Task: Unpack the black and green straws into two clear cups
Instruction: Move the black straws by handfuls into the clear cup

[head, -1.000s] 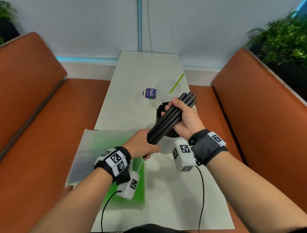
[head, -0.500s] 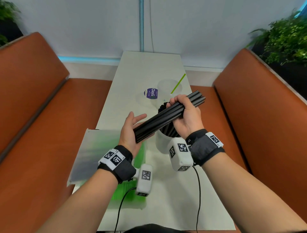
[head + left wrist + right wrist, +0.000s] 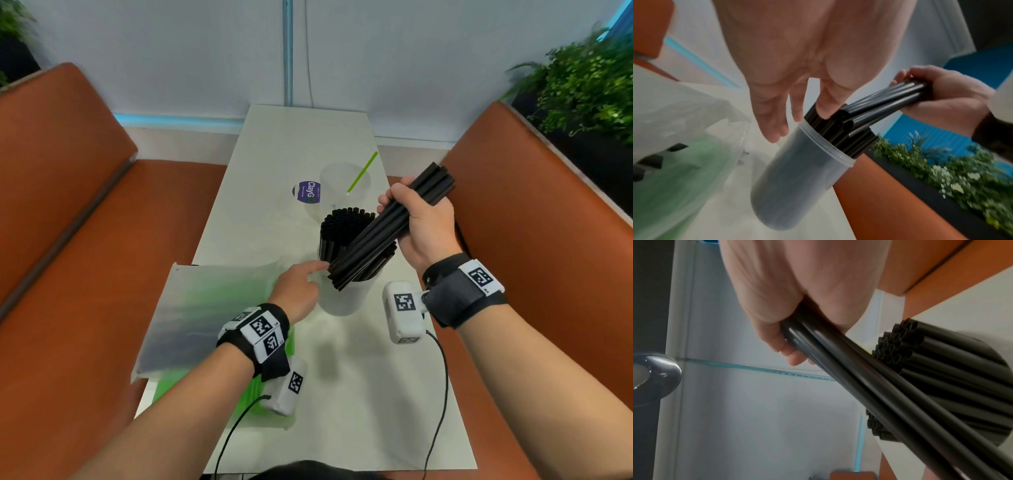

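My right hand (image 3: 419, 219) grips a bundle of black straws (image 3: 387, 228) (image 3: 869, 378), tilted with its lower end over the near clear cup (image 3: 346, 298) (image 3: 797, 175). That cup is packed with upright black straws (image 3: 346, 222). My left hand (image 3: 298, 287) (image 3: 789, 97) is open, its fingers straight beside the cup's rim; a fingertip touches the lower ends of the bundle. Behind stands a second clear cup (image 3: 342, 181) holding one green straw (image 3: 363, 171). Green straws (image 3: 253, 390) lie in a plastic bag (image 3: 202, 315) under my left forearm.
The narrow white table (image 3: 359, 394) runs away from me between two orange benches (image 3: 68, 240) (image 3: 534, 222). A purple round sticker (image 3: 307, 192) shows by the far cup. Plants (image 3: 589, 85) stand behind the right bench. Wrist cables trail over the table's near part.
My left hand let go of the bundle's lower end, opened, then moved to the near cup's rim. My right hand carried the bundle right and up over that cup.
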Demonstrator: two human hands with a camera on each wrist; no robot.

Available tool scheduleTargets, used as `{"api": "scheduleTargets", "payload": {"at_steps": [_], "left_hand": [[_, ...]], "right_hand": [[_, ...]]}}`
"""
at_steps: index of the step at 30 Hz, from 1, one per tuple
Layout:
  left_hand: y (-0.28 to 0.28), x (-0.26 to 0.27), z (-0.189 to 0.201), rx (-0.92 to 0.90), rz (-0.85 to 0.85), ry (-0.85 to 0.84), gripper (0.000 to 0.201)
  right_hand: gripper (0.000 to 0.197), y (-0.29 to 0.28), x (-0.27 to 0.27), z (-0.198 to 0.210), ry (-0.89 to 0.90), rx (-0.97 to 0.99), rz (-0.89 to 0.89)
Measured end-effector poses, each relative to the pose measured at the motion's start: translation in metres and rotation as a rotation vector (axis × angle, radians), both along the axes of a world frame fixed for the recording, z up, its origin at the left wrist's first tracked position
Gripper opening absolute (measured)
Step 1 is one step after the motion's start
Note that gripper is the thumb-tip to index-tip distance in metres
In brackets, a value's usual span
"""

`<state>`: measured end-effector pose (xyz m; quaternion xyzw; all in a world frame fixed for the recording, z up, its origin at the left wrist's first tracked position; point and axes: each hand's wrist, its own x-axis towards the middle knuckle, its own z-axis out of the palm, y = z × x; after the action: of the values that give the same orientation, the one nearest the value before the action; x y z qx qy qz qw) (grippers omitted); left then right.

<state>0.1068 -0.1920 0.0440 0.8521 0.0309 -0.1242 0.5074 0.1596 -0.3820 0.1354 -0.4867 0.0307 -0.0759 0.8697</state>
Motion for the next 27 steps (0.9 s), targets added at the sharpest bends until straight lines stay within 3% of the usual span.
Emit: {"api": "scheduleTargets", "payload": {"at_steps": [4, 6, 13, 19, 22, 27], "left_hand": [[-0.012, -0.002, -0.001, 0.227, -0.23, 0.037, 0.067], [-0.012, -0.004, -0.002, 0.27, -0.267, 0.054, 0.069], [-0.01, -0.005, 0.0, 0.31, -0.28, -0.009, 0.075], [-0.009, -0.005, 0.0, 0.353, -0.276, -0.038, 0.08], [-0.011, -0.004, -0.001, 0.359, -0.278, -0.043, 0.08], [-0.01, -0.004, -0.001, 0.37, -0.287, -0.05, 0.08]], "right_hand": [[0.018, -0.007, 0.003, -0.005, -0.051, -0.145, -0.056], [0.017, -0.01, 0.006, -0.006, -0.072, -0.218, -0.092], [0.016, -0.014, 0.012, -0.011, -0.126, -0.417, -0.166], [0.014, -0.012, 0.019, -0.015, -0.128, -0.443, -0.201], [0.022, -0.012, 0.02, -0.025, -0.112, -0.574, -0.202], [0.018, -0.008, 0.011, -0.049, -0.044, -0.835, -0.074]]}}
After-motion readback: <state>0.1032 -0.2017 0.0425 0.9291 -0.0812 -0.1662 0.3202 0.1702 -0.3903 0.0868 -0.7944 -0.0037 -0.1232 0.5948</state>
